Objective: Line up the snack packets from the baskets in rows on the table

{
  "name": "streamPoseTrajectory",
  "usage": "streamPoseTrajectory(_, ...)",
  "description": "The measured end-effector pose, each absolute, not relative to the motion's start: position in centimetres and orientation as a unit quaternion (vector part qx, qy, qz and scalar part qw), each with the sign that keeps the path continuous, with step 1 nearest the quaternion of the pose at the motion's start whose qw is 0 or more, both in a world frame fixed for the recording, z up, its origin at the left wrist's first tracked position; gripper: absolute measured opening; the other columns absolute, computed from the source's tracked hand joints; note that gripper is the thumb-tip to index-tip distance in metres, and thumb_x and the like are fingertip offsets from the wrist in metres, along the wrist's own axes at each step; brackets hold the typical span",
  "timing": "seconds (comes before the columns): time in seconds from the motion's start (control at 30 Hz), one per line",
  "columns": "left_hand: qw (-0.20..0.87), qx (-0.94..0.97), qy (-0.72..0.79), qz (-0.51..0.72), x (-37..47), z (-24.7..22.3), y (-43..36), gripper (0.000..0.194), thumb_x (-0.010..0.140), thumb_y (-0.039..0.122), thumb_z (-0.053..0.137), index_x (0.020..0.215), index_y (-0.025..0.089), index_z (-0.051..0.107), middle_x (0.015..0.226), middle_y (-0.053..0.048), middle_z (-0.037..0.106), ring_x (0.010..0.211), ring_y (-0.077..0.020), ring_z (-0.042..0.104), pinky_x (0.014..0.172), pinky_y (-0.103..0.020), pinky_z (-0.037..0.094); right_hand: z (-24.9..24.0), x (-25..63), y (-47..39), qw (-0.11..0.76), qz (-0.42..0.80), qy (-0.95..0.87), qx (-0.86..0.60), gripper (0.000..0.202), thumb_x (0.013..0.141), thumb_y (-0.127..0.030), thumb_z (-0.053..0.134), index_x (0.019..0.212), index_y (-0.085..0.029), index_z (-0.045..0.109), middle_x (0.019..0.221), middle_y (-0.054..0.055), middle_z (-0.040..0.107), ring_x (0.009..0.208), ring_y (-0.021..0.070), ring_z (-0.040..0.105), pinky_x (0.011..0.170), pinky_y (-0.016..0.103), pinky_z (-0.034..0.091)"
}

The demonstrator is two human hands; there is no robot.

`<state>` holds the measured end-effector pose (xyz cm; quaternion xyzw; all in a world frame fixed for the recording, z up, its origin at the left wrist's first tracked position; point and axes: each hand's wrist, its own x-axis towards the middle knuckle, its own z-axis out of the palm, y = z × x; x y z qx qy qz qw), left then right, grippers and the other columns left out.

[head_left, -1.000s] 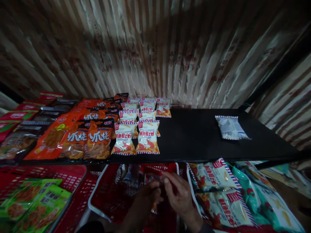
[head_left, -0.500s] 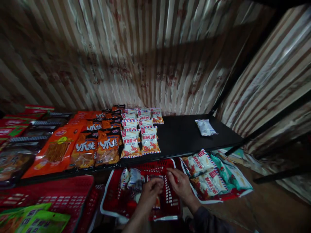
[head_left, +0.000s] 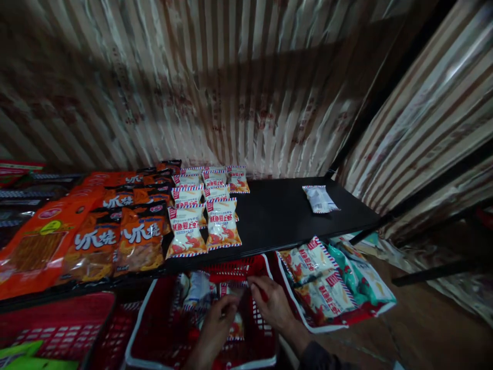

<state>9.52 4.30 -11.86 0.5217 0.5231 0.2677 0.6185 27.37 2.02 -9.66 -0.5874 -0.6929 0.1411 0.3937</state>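
My left hand [head_left: 219, 321] is over the red basket [head_left: 148, 329], its fingers closed together; what they hold, if anything, is too dim to tell. Facing it, my right hand [head_left: 271, 303] has its fingers bent inward over the basket's right side, with a small pale shape between the two hands that I cannot make out. Inside the basket lie several small snack packets [head_left: 198, 290], partly hidden by my left hand. Above, white-and-orange packets [head_left: 223, 223] stand in rows on the black shelf [head_left: 269, 216]. One packet [head_left: 320, 199] lies back side up farther right.
Orange snack bags [head_left: 140, 236] fill the shelf's left part. A second basket [head_left: 335, 328] at right holds white and green bags. Another red basket [head_left: 57, 318] with green bags is at lower left. Striped sheeting [head_left: 246, 92] hangs behind, and black metal bars cross the right side.
The view has shifted right and closer to the baskets, so the shelf goods appear farther left. My hands have come nearer to each other, and my right fingers are more bent.
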Motion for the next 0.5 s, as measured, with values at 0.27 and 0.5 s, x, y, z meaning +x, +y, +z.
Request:
streamPoseTrajectory(0.27,0.624,0.487,0.581,0.192,12.6,-13.0,5.8,0.035,0.070,0.048,0.060,0.090,0.020,0.071,0.103,-0.010,0.072,0.097,-0.0268,0.064,0.084,-0.034,0.050,-7.9,30.7,2.1,0.429,0.173,-0.720,-0.518,0.031,0.091,-0.017,0.049,0.117,-0.027,0.063,0.089,0.005,0.075,0.075,0.0186,0.070,0.071,0.032,0.059)
streamPoseTrajectory(0.5,0.597,0.475,0.634,0.127,15.8,-12.5,7.7,0.028,0.063,0.039,0.063,0.083,0.023,0.073,0.098,-0.010,0.074,0.096,-0.0293,0.064,0.091,-0.038,0.048,-10.6,32.2,2.5,0.502,0.233,-0.688,-0.470,0.041,0.089,-0.020,0.053,0.128,-0.030,0.055,0.096,0.004,0.076,0.082,0.0181,0.072,0.072,0.027,0.061)
